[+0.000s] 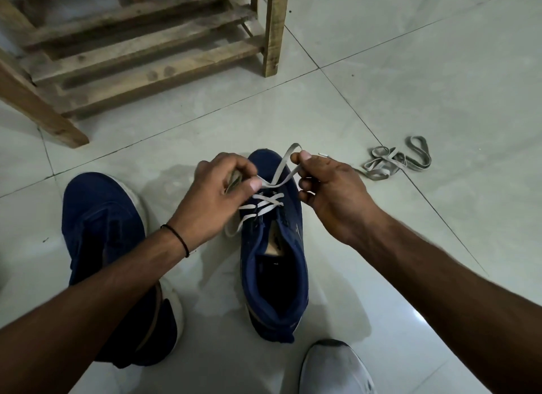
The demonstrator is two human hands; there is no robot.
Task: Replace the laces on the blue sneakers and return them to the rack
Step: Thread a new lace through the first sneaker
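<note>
Holding both ends of the grey lace (265, 202) over the blue sneaker (275, 279)

My left hand (217, 201) pinches one end of the grey lace, my right hand (330, 188) pinches the other, both raised above the toe. The sneaker sits dead centre on the tiles (410, 71), its partner (102, 217) at nine o'clock. A loose lace (396, 162) lies at two o'clock, the wooden rack (146, 56) at eleven.

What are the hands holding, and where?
The grey lace threaded in the blue sneaker: left hand pinches one free strand, right hand the other, above the eyelets.
</note>
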